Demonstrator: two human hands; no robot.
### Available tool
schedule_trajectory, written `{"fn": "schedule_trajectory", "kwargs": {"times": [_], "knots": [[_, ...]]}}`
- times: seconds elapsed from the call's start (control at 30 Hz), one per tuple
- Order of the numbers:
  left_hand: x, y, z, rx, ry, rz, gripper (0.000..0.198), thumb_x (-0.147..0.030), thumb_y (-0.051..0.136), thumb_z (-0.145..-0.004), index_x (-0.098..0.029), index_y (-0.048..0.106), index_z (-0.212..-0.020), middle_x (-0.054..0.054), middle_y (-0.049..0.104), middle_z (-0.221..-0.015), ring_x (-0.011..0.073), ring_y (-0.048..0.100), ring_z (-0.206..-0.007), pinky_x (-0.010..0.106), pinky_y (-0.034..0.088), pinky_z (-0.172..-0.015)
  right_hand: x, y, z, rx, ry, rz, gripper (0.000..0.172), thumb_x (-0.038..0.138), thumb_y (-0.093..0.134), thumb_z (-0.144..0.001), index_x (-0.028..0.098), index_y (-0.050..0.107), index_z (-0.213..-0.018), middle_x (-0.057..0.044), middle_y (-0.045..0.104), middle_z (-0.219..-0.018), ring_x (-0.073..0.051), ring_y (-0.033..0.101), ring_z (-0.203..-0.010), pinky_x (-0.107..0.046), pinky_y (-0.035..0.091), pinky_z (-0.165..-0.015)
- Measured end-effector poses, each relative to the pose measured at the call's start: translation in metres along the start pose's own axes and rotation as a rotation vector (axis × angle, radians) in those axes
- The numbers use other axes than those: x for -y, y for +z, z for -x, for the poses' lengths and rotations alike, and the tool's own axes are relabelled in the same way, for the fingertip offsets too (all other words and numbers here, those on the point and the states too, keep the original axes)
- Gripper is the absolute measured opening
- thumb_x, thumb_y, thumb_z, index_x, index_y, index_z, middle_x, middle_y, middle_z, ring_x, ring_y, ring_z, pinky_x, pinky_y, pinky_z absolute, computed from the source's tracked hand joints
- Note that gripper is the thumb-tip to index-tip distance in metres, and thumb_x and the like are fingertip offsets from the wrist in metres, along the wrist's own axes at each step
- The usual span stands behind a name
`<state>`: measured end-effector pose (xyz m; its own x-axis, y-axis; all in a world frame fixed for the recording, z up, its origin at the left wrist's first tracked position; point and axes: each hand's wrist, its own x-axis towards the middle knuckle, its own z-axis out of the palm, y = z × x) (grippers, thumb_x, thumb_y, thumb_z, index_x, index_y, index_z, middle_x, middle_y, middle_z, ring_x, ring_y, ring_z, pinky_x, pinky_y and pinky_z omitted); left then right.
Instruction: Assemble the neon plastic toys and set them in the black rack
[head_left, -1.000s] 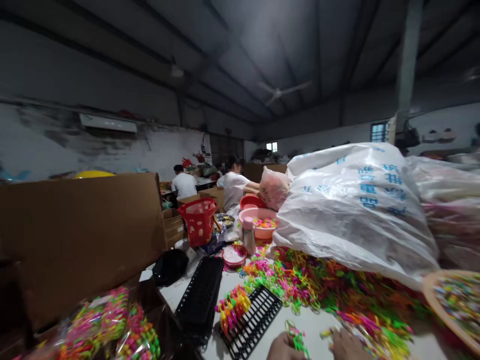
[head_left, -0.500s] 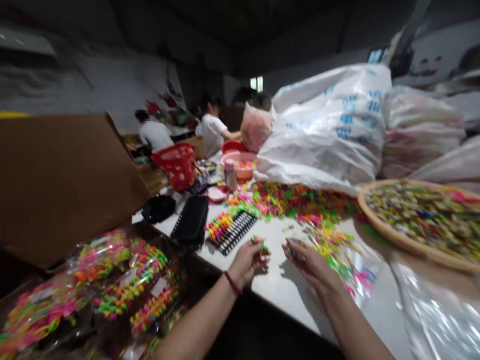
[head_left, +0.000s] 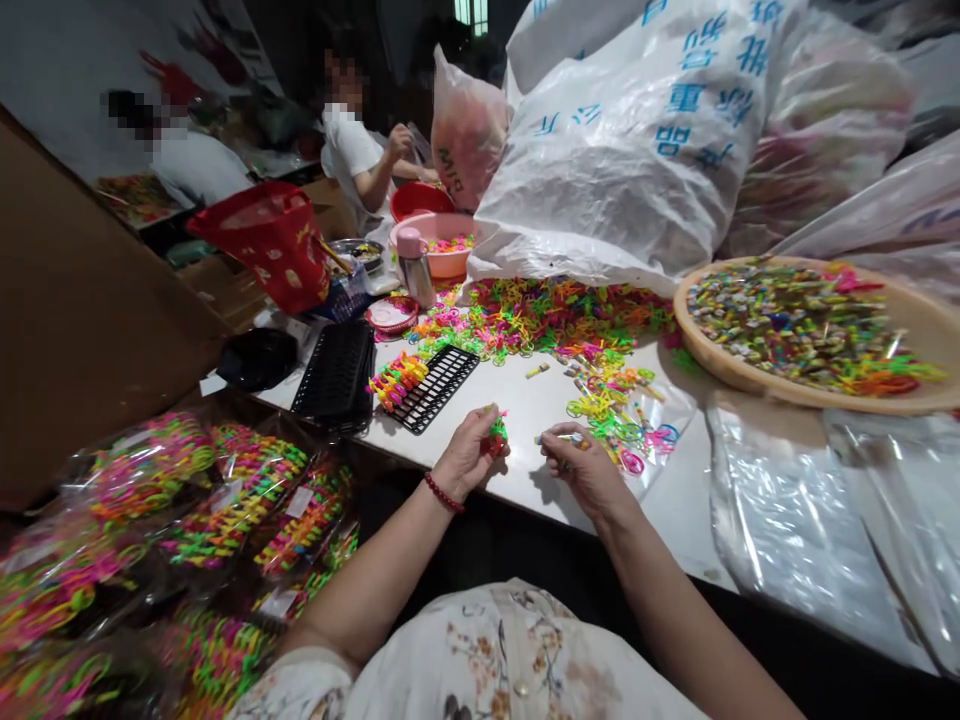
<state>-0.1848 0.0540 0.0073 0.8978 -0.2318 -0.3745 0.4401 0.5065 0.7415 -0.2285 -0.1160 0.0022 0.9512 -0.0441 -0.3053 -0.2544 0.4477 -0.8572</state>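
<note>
Head view: your left hand [head_left: 465, 458] is closed on a small green-and-pink plastic toy [head_left: 496, 433], pinched at the fingertips just above the near edge of the white table [head_left: 679, 500]. Your right hand [head_left: 583, 470], just beside it and not touching it, pinches a thin pale piece [head_left: 556, 437] between thumb and forefinger.

Just beyond your right hand, loose neon rings [head_left: 619, 420] lie scattered on a clear plastic bag. Beyond your left hand, a black slotted rack [head_left: 442, 385] lies flat on the table, with a row of bright toys [head_left: 396, 377] standing in its left end. A stack of empty black racks [head_left: 335, 372] sits at the table's left edge.

Toward the far edge, a heap of neon pieces [head_left: 540, 312] spreads across the table, up against a big white sack [head_left: 637, 150]. At the right edge, a shallow round basket tray [head_left: 739, 378] is filled with small mixed-colour bits. Flat clear bags [head_left: 795, 520] cover the near right corner.

At the far left corner stand a pink-capped flask [head_left: 414, 268], a pink basin [head_left: 439, 266] holding coloured pieces, a red basin [head_left: 414, 198] whose contents you cannot see, and a tilted red basket [head_left: 274, 240]. A co-worker [head_left: 356, 155] sits behind them. Below the table's left edge, sealed bags of neon toys [head_left: 225, 490] are piled in a cardboard box [head_left: 75, 330].
</note>
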Motion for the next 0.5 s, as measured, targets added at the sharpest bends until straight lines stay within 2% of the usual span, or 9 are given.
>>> {"fn": "schedule_trajectory", "kwargs": {"times": [0.07,0.17,0.23,0.37,0.43,0.5], "knots": [[-0.001,0.002,0.0,0.023,-0.028,0.006,0.044,-0.045,0.079,-0.068,-0.017,0.052,-0.088,-0.006,0.05,-0.066,0.0059,0.051,-0.052,0.021,0.046,-0.051,-0.003,0.002,0.003,0.004,0.007,0.027,0.043,0.039,0.086,-0.06,0.018,0.061,-0.088,0.0,0.068,-0.07,-0.007,0.052,-0.05,-0.019,0.041,-0.046],[-0.002,0.004,0.001,0.062,-0.059,-0.001,0.044,-0.032,0.084,-0.062,-0.016,0.053,-0.088,-0.006,0.049,-0.066,0.004,0.047,-0.051,0.018,0.04,-0.049,-0.007,0.004,0.006,0.004,0.008,0.022,0.043,0.042,0.084,-0.062,0.018,0.062,-0.09,-0.002,0.07,-0.074,-0.007,0.052,-0.051,-0.019,0.04,-0.046],[-0.003,0.003,0.001,0.06,-0.08,0.0,0.04,-0.031,0.081,-0.065,-0.015,0.055,-0.09,-0.006,0.05,-0.068,0.0031,0.045,-0.05,0.017,0.037,-0.047,-0.009,0.005,0.007,-0.011,0.003,0.015,0.04,0.042,0.083,-0.063,0.017,0.063,-0.087,-0.002,0.07,-0.072,-0.007,0.052,-0.051,-0.018,0.04,-0.047],[-0.002,0.001,0.002,0.118,-0.135,0.07,0.039,-0.043,0.07,-0.076,-0.013,0.055,-0.096,-0.004,0.05,-0.069,0.0039,0.043,-0.051,0.02,0.04,-0.052,-0.014,0.006,0.007,-0.037,-0.016,0.037,0.04,0.038,0.085,-0.06,0.016,0.063,-0.084,-0.003,0.071,-0.072,-0.008,0.054,-0.052,-0.021,0.043,-0.051],[0.001,0.0,0.001,0.138,-0.125,0.052,0.039,-0.047,0.067,-0.078,-0.015,0.052,-0.093,-0.005,0.048,-0.066,0.0044,0.043,-0.05,0.02,0.04,-0.053,-0.016,0.007,0.007,-0.041,-0.026,0.046,0.04,0.039,0.086,-0.059,0.016,0.064,-0.084,-0.004,0.071,-0.072,-0.009,0.054,-0.052,-0.022,0.043,-0.051],[0.007,-0.001,0.0,0.096,-0.082,-0.045,0.036,-0.046,0.067,-0.078,-0.018,0.046,-0.086,-0.007,0.044,-0.06,0.0045,0.04,-0.046,0.019,0.037,-0.05,-0.017,0.008,0.007,-0.042,-0.025,0.05,0.04,0.041,0.085,-0.06,0.015,0.066,-0.084,-0.003,0.07,-0.069,-0.008,0.053,-0.051,-0.021,0.042,-0.049]]}}
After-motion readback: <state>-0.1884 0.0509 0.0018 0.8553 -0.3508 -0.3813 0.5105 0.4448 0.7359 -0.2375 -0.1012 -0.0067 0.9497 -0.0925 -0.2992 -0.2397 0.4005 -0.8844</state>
